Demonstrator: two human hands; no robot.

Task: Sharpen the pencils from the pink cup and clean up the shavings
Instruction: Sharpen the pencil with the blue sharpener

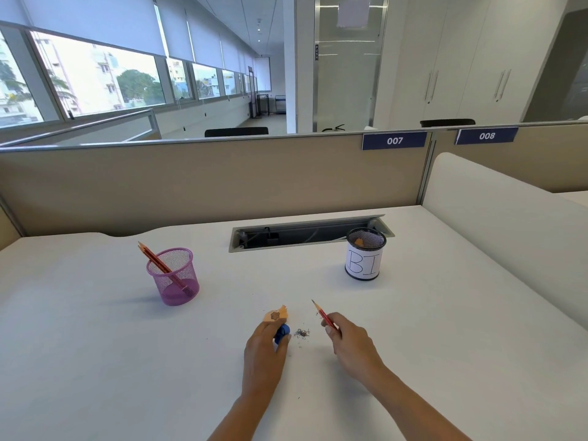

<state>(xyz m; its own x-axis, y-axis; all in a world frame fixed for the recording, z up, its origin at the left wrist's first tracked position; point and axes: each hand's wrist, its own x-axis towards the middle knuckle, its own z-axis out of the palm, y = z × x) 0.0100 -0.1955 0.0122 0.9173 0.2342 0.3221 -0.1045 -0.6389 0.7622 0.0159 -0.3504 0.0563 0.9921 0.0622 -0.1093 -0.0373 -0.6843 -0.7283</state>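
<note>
Two red pencils are leaning in the pink mesh cup at ten o'clock from the hands, likely awaiting sharpening. Left hand is gripping the blue sharpener, a curled shaving trailing from it. Right hand is pinching a sharpened pencil, tip raised toward twelve o'clock, over graphite dust lying on the bench between both hands.
</note>
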